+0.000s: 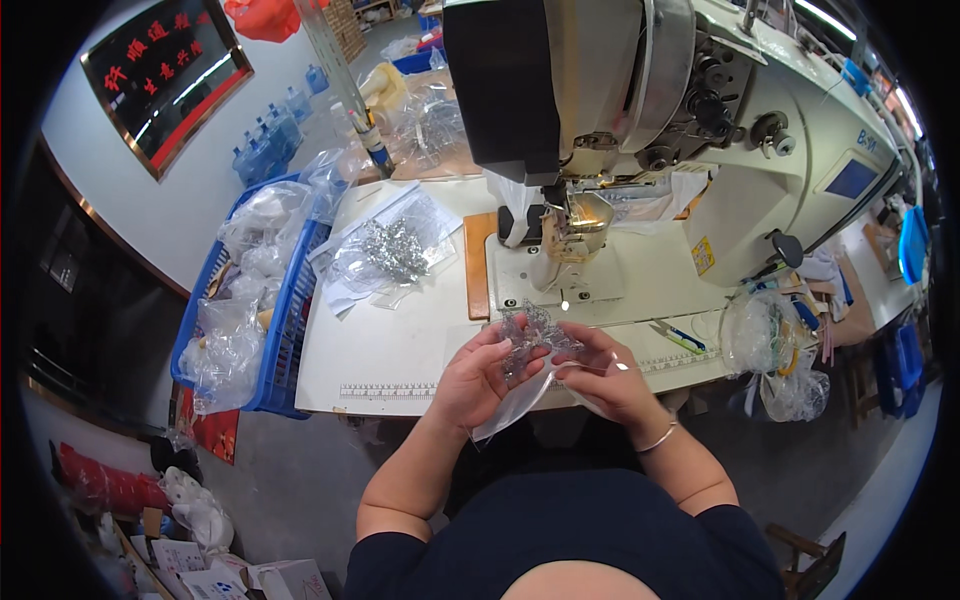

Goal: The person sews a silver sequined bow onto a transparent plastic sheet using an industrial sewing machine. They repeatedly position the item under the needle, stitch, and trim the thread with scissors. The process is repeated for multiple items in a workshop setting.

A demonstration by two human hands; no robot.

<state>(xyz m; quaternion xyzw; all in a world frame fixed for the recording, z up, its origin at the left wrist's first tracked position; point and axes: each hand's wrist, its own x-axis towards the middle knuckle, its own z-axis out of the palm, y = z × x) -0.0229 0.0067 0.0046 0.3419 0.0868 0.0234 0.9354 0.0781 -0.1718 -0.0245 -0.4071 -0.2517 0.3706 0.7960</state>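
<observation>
A silver, glittery, bow-like ornament [535, 338] is held up over the front edge of the sewing table [385, 350]. My left hand [478, 378] closes on its left side, with the thumb on top. My right hand [612, 380] pinches its right side, and a bangle circles that wrist. A pale, translucent piece [515, 408] hangs below and between the hands; how it joins the ornament is hidden by my fingers. Just beyond stands the sewing machine [575, 235], its needle area above a metal plate [510, 285].
A pile of silver ornaments [395, 248] lies on clear and white sheets at the left. Beside the table, a blue crate [295, 330] holds plastic bags. Snips [680, 335] lie near a ruler strip at the right, with a clear plastic bag [765, 340] at the table's right end.
</observation>
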